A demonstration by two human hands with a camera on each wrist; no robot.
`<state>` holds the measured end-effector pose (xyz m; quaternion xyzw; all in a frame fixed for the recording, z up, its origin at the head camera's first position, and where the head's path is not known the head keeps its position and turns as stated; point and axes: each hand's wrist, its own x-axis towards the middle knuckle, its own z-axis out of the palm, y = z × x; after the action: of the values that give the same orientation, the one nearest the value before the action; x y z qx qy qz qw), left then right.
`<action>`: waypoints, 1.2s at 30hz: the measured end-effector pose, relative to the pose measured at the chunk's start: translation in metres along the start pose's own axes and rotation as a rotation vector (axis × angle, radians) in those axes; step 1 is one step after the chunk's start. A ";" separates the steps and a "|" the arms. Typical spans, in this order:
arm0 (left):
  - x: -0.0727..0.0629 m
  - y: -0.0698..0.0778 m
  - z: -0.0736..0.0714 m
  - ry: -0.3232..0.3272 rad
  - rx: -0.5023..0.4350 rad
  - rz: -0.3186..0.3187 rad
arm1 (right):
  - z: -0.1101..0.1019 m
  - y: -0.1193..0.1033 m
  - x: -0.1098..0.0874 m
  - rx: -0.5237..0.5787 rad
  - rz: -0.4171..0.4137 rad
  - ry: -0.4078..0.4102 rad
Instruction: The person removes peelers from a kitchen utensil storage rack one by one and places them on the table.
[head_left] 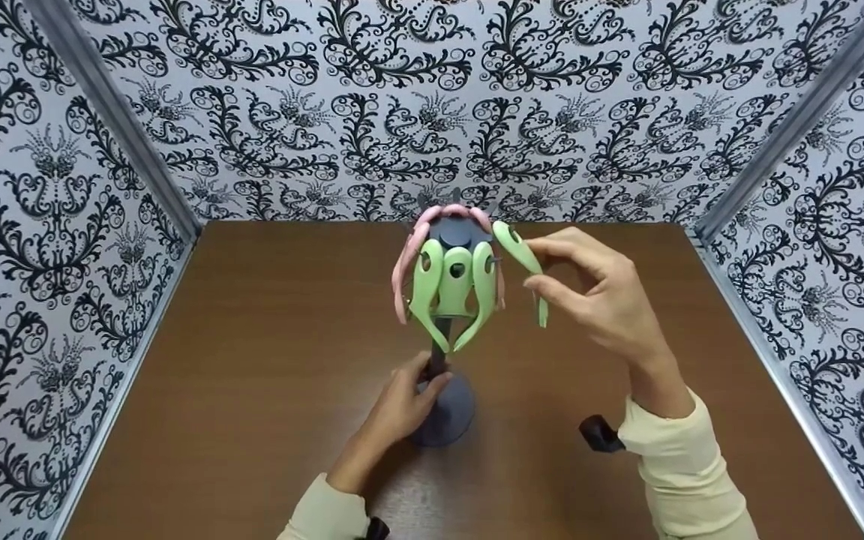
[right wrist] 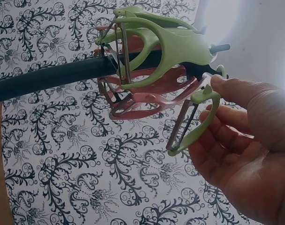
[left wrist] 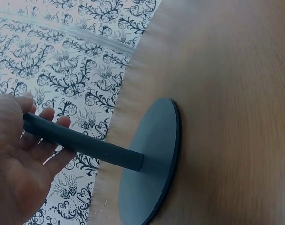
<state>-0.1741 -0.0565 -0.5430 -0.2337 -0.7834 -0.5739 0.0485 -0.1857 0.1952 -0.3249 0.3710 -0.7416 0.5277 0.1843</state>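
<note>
A dark grey stand with a round base [head_left: 443,420] is upright on the table. My left hand [head_left: 400,401] grips its pole [left wrist: 86,143] below the head, fingers and thumb around it. Several green peelers [head_left: 457,289] hang on the near side of the stand's top, and pink peelers [head_left: 406,262] hang around the far side and edges. To the right of the stand's head, my right hand [head_left: 604,292] pinches one green peeler [head_left: 526,255] by its handle, between thumb and fingers. Its metal blade [right wrist: 183,122] points downward in the right wrist view.
The brown wooden table [head_left: 267,337] lies under the stand. Black-and-white patterned walls [head_left: 432,105] enclose the back and both sides, with grey metal strips [head_left: 799,112] at the corners. A black wrist device [head_left: 601,433] sits at the right sleeve.
</note>
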 end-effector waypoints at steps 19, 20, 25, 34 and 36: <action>0.002 -0.004 -0.007 -0.068 -0.032 0.009 | -0.029 -0.012 0.006 -0.149 -0.003 -0.003; 0.001 -0.004 -0.008 -0.068 -0.023 0.011 | -0.032 -0.013 0.006 -0.170 0.002 0.005; 0.001 -0.004 -0.007 -0.064 0.013 0.018 | -0.047 -0.019 0.002 -0.242 0.023 0.039; 0.000 -0.003 -0.005 -0.040 0.035 0.035 | -0.071 -0.017 -0.009 -0.125 0.030 0.117; 0.000 -0.003 -0.004 -0.037 0.046 0.032 | -0.077 -0.016 -0.012 -0.141 0.043 0.125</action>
<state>-0.1760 -0.0605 -0.5443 -0.2555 -0.7932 -0.5506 0.0483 -0.1753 0.2681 -0.2939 0.3076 -0.7717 0.5001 0.2445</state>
